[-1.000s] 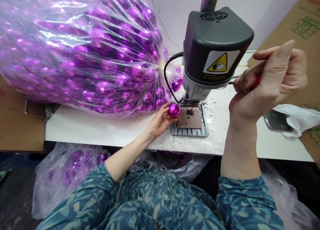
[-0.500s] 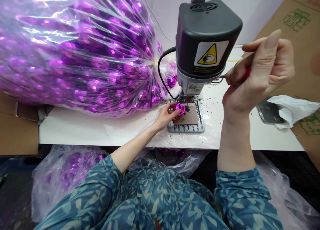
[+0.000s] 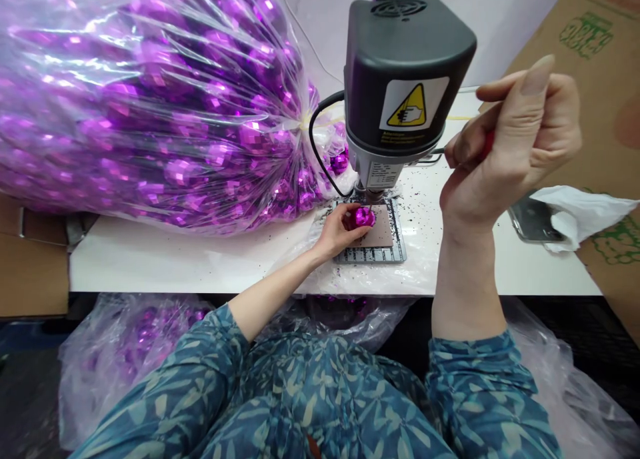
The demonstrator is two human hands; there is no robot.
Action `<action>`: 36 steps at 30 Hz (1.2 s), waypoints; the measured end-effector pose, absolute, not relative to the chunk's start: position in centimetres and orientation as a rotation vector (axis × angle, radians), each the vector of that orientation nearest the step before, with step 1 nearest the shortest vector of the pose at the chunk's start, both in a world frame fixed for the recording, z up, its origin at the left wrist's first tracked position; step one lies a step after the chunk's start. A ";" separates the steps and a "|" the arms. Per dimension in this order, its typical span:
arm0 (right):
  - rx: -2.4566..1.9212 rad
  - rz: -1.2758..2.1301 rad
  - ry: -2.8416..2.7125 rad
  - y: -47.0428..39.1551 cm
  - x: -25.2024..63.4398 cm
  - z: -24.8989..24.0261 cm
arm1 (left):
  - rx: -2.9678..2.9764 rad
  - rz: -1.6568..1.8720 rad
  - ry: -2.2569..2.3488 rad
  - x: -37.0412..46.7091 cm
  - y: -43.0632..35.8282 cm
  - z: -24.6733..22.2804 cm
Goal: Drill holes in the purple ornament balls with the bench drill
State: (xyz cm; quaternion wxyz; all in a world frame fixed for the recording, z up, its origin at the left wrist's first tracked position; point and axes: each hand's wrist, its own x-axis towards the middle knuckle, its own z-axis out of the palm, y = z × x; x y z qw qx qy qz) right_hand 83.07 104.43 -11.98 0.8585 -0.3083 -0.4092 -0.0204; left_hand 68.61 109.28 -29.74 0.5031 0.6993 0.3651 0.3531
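- At far left, a cardboard box point(image 3: 33, 272) stands against the white table point(image 3: 200, 259).
- Next, a large tied clear bag point(image 3: 165, 119) lies bulging with purple mirror-faced balls; a smaller plastic bag point(image 3: 120, 352) hangs or sits below the table edge.
- The left hand point(image 3: 336, 234) pinches a single purple ball point(image 3: 363, 217), thumb on its near side and fingers on its far side.
- That ball is over the brown board point(image 3: 384, 238) on the slotted metal base point(image 3: 399, 247), right under the drill press point(image 3: 410, 52); whether the bit touches it is too small to tell.
- The ball looks light, with a stiff, probably brittle shell; its smooth facets could slip or spin, so the best hold is low around its sides, fingers well off the top, pressing firmly but not crushing.
- The right hand point(image 3: 517, 139), raised beside the machine, curls round a red knob point(image 3: 487, 146) on the lever point(image 3: 437, 151).
- Farther right are a dark phone point(image 3: 533, 220), crumpled white tissue point(image 3: 587, 209) and a printed carton point(image 3: 613, 152).
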 end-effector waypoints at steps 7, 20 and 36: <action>-0.710 -0.075 -0.870 104.4 83.1 -11.9 | 1.505 0.883 0.958 68.0 109.2 -30.2; -0.893 -0.043 -0.918 106.5 84.3 -9.3 | 1.777 0.898 0.876 68.7 109.1 -29.9; -0.835 0.013 -0.904 106.4 84.4 -9.2 | 2.037 0.822 0.762 68.7 110.1 -30.4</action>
